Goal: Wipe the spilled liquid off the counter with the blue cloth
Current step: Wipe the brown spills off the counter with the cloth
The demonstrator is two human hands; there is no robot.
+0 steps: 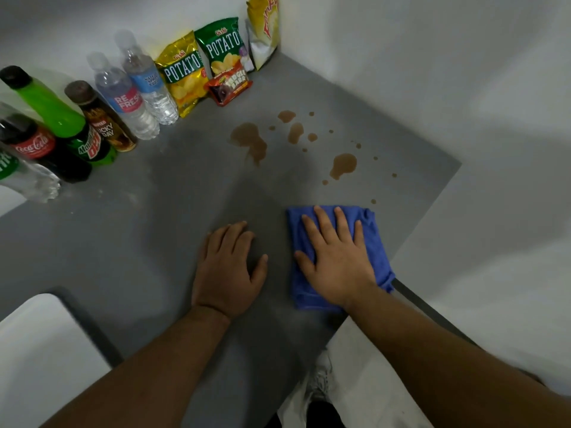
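While the left hand (227, 270) rests palm-down on the grey counter (139, 242), fingers loosely bent and holding nothing, the right hand (335, 257) lies flat on the blue cloth (375, 242), fingers straight and spread, not curled round it. Cloth sits near the counter's right edge, beside the left hand. Beyond it: brown spill (250, 140), several puddles and scattered drops, apart from the cloth. Farthest, along the wall: bottles (133, 97) and snack bags (183, 75).
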